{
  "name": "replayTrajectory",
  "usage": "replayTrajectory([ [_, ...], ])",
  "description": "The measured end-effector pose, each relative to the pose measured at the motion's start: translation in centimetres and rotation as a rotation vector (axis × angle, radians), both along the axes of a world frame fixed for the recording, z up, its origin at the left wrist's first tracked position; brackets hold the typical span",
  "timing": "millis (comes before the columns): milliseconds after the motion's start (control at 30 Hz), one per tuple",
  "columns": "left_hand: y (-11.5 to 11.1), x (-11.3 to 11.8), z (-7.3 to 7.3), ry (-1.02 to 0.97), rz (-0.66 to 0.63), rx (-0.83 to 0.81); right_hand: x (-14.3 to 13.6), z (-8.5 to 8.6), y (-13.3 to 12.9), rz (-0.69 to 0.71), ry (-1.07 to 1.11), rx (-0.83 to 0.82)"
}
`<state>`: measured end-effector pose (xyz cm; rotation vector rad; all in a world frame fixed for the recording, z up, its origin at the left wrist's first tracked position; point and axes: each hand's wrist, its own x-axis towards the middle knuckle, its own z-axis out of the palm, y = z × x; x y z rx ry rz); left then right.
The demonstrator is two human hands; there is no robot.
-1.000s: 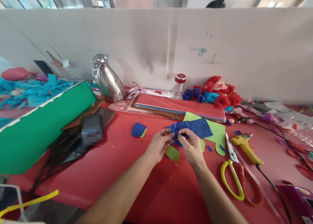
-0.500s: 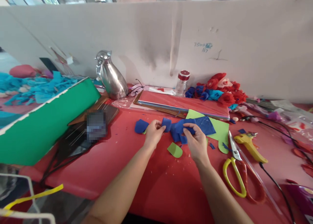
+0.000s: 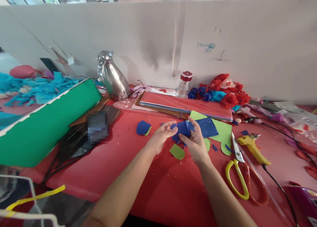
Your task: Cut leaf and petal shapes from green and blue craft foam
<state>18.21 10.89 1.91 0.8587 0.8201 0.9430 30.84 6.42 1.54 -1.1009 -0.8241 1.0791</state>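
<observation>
A blue paper-like piece (image 3: 182,129) is held above the red table between my two hands. My right hand (image 3: 197,143) grips it with thumb and fingers at its right edge. My left hand (image 3: 160,138) has its thumb and fingertips closed at the left end of the blue material. Whether these are one piece or two overlapping is unclear. Beneath and behind lies a flat blue sheet (image 3: 208,127) on a light green sheet (image 3: 224,129). A rounded green cutout (image 3: 177,151) rests just below my hands. Left of them sits a small blue stack (image 3: 143,127) with green under it.
Yellow-and-red-handled scissors (image 3: 238,157) and a yellow glue gun (image 3: 255,150) with a cord lie to the right. Behind are stacked sheets (image 3: 173,103), a glass jar (image 3: 184,85), fabric-like flowers (image 3: 228,93) and a steel jug (image 3: 114,78). A green box (image 3: 54,124) and dark pouch (image 3: 74,142) stand left.
My hands have drawn closer, bringing the two blue parts together. The curled strip once apart in my left fingers now meets the material in my right hand.
</observation>
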Motion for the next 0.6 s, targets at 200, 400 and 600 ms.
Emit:
replayTrajectory([
  [200, 0.0, -0.1, 0.2, -0.020, 0.063, -0.049, 0.2, -0.2, 0.2, -0.017, 0.001, -0.070],
  [400, 0.1, -0.1, 0.0, -0.023, 0.074, -0.073, 0.4, -0.7, 0.4, -0.052, 0.029, -0.091],
  [600, 0.3, 0.0, -0.5, 0.023, 0.115, -0.059, 0.8, -1.2, 0.4, -0.113, -0.011, -0.056],
])
